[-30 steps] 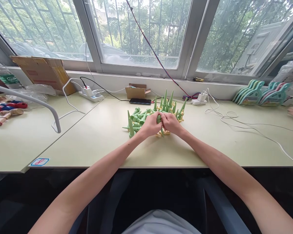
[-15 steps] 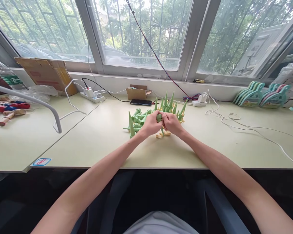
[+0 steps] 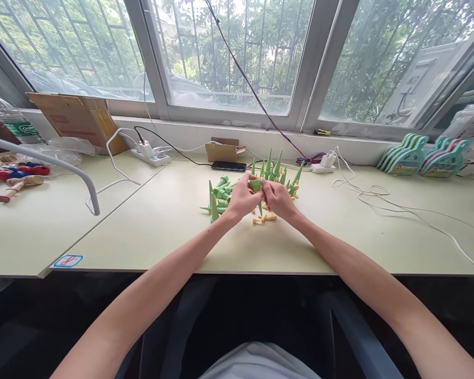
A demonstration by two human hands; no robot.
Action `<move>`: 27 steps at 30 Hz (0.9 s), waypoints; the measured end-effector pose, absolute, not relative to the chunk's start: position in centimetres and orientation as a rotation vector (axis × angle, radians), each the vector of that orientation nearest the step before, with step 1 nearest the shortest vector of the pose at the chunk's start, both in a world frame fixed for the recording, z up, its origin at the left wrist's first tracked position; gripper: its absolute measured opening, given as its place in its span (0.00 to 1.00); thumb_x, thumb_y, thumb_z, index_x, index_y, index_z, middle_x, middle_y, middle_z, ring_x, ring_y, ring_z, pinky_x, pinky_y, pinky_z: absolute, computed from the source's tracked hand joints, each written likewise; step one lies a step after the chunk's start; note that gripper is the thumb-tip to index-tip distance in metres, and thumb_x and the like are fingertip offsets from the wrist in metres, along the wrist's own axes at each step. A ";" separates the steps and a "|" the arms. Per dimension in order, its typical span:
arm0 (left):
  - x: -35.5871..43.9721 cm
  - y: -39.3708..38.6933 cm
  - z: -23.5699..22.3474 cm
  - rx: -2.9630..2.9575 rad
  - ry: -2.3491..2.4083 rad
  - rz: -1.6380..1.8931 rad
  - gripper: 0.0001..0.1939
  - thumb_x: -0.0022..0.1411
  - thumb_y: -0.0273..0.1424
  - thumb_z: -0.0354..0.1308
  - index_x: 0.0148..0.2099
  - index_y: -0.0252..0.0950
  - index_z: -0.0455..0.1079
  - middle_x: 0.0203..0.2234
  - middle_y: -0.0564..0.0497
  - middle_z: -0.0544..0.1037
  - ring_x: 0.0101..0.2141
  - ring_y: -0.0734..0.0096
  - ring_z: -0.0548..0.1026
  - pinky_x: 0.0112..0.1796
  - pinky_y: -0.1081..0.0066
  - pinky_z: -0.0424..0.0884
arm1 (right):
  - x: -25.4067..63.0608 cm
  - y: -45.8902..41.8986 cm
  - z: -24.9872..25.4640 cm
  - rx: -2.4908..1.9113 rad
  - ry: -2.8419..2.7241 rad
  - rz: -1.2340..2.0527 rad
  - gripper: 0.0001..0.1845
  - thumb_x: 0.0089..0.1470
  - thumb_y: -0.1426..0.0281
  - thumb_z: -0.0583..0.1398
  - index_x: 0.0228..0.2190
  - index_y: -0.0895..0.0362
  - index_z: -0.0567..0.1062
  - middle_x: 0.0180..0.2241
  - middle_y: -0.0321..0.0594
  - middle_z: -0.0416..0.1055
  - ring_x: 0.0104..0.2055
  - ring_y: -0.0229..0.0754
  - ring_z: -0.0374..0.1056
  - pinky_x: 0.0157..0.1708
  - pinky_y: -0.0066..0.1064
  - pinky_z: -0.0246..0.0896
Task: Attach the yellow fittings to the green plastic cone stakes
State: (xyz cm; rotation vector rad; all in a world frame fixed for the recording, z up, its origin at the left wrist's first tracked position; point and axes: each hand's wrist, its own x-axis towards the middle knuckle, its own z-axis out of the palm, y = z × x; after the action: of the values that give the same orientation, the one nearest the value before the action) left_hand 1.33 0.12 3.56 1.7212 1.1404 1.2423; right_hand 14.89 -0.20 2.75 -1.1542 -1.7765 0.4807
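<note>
A pile of green cone-shaped plastic spikes (image 3: 221, 193) lies in the middle of the pale green table (image 3: 174, 231), some standing upright (image 3: 276, 163) behind my hands. Small yellow plastic pieces (image 3: 265, 217) lie under and in front of my hands. My left hand (image 3: 240, 199) and my right hand (image 3: 277, 199) meet above the table. Both are closed together on one green spike (image 3: 256, 185), which points down between them. What else the fingers hold is hidden.
A black phone (image 3: 228, 166) and a small cardboard box (image 3: 222, 149) sit behind the pile. A power strip (image 3: 149, 154), white cables (image 3: 379, 195), a large cardboard box (image 3: 77, 118), wooden toys (image 3: 16, 176), a grey tube (image 3: 59, 163) and teal plastic items (image 3: 422, 152) surround the work area.
Both hands have lifted slightly off the table with the green spike between them, and the spike's wide end now shows above the fingers. The view has shifted a little.
</note>
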 end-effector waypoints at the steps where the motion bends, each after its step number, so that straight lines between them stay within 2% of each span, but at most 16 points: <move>1: 1.4 0.1 3.5 1.720 1.140 1.252 0.17 0.52 0.32 0.61 0.44 0.38 0.63 0.28 0.53 0.74 0.20 0.79 0.67 0.17 0.79 0.63 | 14.9 -0.2 2.7 -1.155 -1.773 0.482 0.30 0.63 0.47 0.45 0.19 0.54 0.59 0.14 0.34 0.59 0.20 0.37 0.58 0.22 0.29 0.50; 7: 1.4 0.2 3.3 1.694 1.125 1.252 0.17 0.52 0.32 0.61 0.44 0.38 0.63 0.28 0.52 0.74 0.21 0.78 0.68 0.18 0.79 0.63 | 14.9 -0.2 2.6 -1.157 -1.761 0.494 0.30 0.63 0.47 0.46 0.18 0.54 0.58 0.13 0.34 0.58 0.19 0.37 0.57 0.22 0.29 0.50; 18: 1.6 -0.2 3.4 1.860 1.159 1.303 0.15 0.53 0.31 0.59 0.44 0.37 0.64 0.21 0.57 0.68 0.22 0.77 0.66 0.23 0.77 0.64 | 14.9 -0.1 2.5 -1.138 -1.745 0.515 0.31 0.62 0.45 0.46 0.19 0.54 0.60 0.14 0.34 0.58 0.19 0.38 0.59 0.20 0.29 0.50; 27: 1.6 -0.5 3.7 1.923 1.184 1.244 0.15 0.55 0.30 0.57 0.46 0.37 0.65 0.19 0.58 0.67 0.20 0.77 0.65 0.22 0.77 0.62 | 14.9 -0.2 2.6 -1.138 -1.747 0.523 0.30 0.62 0.45 0.46 0.19 0.54 0.59 0.14 0.34 0.59 0.19 0.38 0.60 0.21 0.29 0.51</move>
State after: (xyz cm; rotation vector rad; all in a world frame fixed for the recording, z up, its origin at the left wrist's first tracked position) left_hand 1.58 -0.47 3.66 1.9231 1.1837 1.2435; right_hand 14.88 -0.20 2.59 -1.1384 -1.7465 0.5232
